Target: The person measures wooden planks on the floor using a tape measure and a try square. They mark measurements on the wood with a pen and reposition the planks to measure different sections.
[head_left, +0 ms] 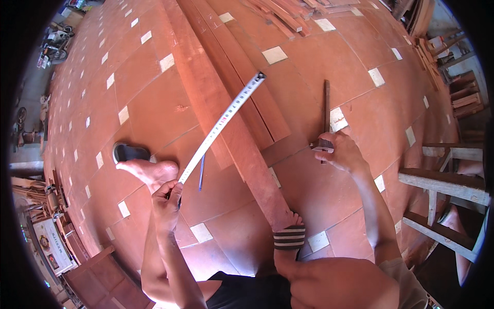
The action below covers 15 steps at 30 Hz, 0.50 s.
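Observation:
My left hand [167,198] is closed around a tape measure, whose case is mostly hidden by my fingers. Its white blade [222,122] sticks out up and to the right, passing above a long reddish wooden board [226,108]. Below the blade, by the board's left side, is a blue pen [201,173]. My right hand [340,151] grips the short crosspiece of a dark, long-stemmed tool [327,105], which looks like a marking gauge. My striped-sandal foot [289,226] is at the board's near end.
More boards [257,116] lie alongside the long one, with loose strips [283,15] farther off. A wooden stool or rack [442,185] stands at right, someone's foot [453,221] by it. My other foot [149,172] is at left, beside a dark slipper [131,152]. A motorbike [55,45] stands far left.

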{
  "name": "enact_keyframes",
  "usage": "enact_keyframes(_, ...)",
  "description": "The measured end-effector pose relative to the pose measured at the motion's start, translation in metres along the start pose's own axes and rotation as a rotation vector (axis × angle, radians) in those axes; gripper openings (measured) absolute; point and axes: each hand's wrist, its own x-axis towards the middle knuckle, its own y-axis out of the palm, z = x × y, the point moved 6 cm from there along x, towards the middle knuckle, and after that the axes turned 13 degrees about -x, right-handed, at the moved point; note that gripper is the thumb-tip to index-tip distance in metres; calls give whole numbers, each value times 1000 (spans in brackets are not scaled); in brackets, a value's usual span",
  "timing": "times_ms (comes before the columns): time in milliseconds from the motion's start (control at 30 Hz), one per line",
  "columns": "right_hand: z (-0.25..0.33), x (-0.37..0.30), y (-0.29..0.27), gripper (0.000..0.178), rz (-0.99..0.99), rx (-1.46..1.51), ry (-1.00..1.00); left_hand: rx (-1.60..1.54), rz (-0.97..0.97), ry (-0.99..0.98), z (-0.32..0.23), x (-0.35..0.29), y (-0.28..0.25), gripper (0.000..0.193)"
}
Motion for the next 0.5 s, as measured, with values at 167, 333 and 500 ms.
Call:
enact_keyframes(167,-8,29,19,43,124,55,-82,-140,-46,41,-27,-21,-18,15)
enact_keyframes(333,-7,54,30,34,225,572,-268,-472,-80,-23,-65,-25,-20,22)
enact_keyframes(500,80,47,-56,53,212,1415,-358,-799,33,-111,-68,15,27,22)
